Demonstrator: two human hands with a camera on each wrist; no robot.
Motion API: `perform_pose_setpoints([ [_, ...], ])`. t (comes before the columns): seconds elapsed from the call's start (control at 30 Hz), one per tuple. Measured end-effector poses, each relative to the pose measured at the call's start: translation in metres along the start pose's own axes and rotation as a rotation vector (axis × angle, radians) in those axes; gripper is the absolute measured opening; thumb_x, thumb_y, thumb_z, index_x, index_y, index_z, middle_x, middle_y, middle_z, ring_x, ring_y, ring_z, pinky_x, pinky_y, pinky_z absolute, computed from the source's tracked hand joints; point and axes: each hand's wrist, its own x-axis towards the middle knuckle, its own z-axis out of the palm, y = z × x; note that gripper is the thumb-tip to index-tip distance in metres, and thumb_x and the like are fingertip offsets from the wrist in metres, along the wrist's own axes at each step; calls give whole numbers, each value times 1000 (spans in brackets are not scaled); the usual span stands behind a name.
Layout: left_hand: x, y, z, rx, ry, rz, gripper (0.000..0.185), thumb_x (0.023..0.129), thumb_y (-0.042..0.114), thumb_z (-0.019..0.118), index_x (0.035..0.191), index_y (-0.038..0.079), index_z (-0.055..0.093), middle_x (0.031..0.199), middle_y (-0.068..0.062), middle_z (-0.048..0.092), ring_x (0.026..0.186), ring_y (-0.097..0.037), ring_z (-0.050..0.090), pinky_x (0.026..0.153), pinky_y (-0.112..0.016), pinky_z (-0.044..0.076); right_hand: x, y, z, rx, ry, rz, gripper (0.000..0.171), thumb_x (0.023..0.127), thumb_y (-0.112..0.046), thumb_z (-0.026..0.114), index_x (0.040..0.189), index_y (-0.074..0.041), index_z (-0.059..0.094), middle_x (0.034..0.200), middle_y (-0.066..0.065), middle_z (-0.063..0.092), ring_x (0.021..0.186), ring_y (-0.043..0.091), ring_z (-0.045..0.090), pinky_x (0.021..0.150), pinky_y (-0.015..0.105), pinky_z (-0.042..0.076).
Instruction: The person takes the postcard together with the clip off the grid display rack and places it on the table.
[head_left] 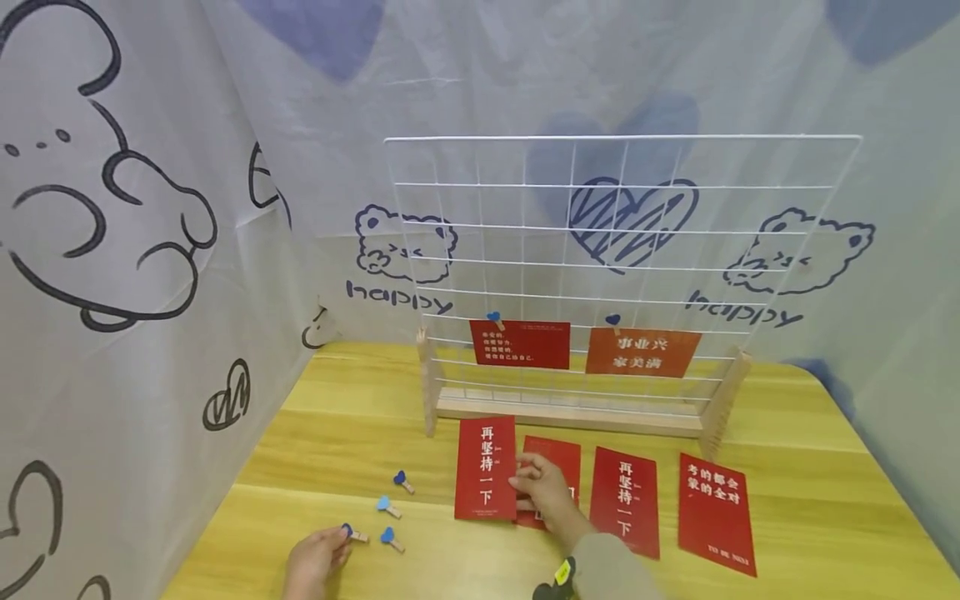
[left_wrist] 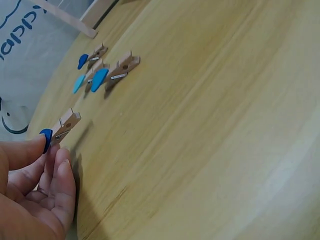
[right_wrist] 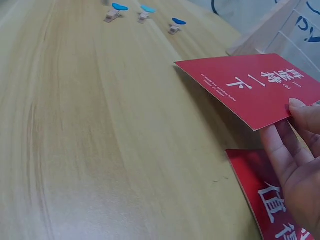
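My left hand (head_left: 318, 560) pinches a small wooden clothespin (left_wrist: 64, 126) by its end with the dark blue heart, just over the table. Between thumb and fingers, my right hand (head_left: 550, 493) holds a red card (head_left: 480, 479) with white characters by its right edge. In the right wrist view that card is raised above the tabletop, casting a shadow. Under the right hand lies another red card (right_wrist: 257, 185), partly covered. Three more clothespins, one dark blue (head_left: 402, 482), one light blue (head_left: 388, 507) and one mid blue (head_left: 392, 539), lie near the left hand.
A white wire grid rack (head_left: 622, 269) on wooden feet stands at the back. Clipped to it low down are a red card (head_left: 521, 345) and an orange-red card (head_left: 642, 352). Two red cards (head_left: 625, 504) (head_left: 716, 517) lie on the table (head_left: 300, 450) at the right.
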Motion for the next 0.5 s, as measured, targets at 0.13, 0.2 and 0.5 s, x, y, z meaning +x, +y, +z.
perform_pose_setpoints([
  [0.13, 3, -2, -2, 30, -14, -7, 31, 83, 2, 53, 103, -20, 47, 67, -4, 58, 61, -10, 56, 61, -21, 49, 2, 5, 4, -5, 8, 17, 41, 80, 2, 56, 118, 6, 43, 82, 7, 54, 65, 13, 54, 53, 33, 51],
  [0.2, 6, -1, -3, 65, -21, 8, 29, 83, 0, 51, 103, -21, 47, 66, -3, 58, 60, -9, 56, 59, -21, 49, 3, 6, 6, -11, 15, 24, 41, 79, 3, 57, 118, 6, 43, 82, 7, 53, 63, 13, 53, 52, 33, 51],
  [0.5, 16, 2, -3, 230, -65, 29, 20, 82, 1, 52, 92, -16, 55, 67, -4, 56, 58, -9, 54, 58, -24, 49, 6, 11, 17, -10, 40, 42, 39, 80, 5, 53, 118, 7, 42, 79, 11, 52, 47, 10, 44, 40, 20, 42],
])
